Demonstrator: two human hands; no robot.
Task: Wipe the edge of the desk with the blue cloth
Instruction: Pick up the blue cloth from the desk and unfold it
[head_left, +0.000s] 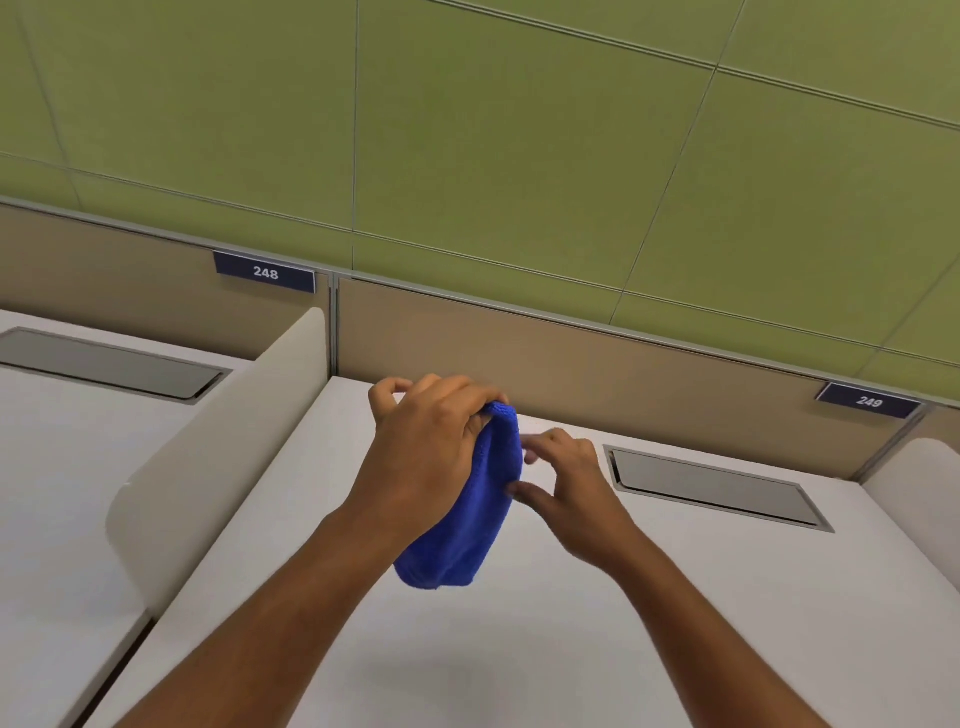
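Observation:
A blue cloth (470, 519) hangs bunched in the air above the white desk (675, 623). My left hand (431, 447) grips its top end, fingers closed around the fabric. My right hand (566, 483) is just to the right of the cloth, fingers spread, with thumb and fingertips touching or nearly touching its side; I cannot tell whether it pinches the fabric. The cloth's lower end dangles clear of the desk surface. The desk's near edge is below the frame.
A rounded white divider (218, 457) stands at the desk's left, with a neighbouring desk beyond. A grey cable hatch (711, 486) is set into the desk at the back right. A beige partition (623, 364) with labels 248 and 249 runs along the back, under a green wall.

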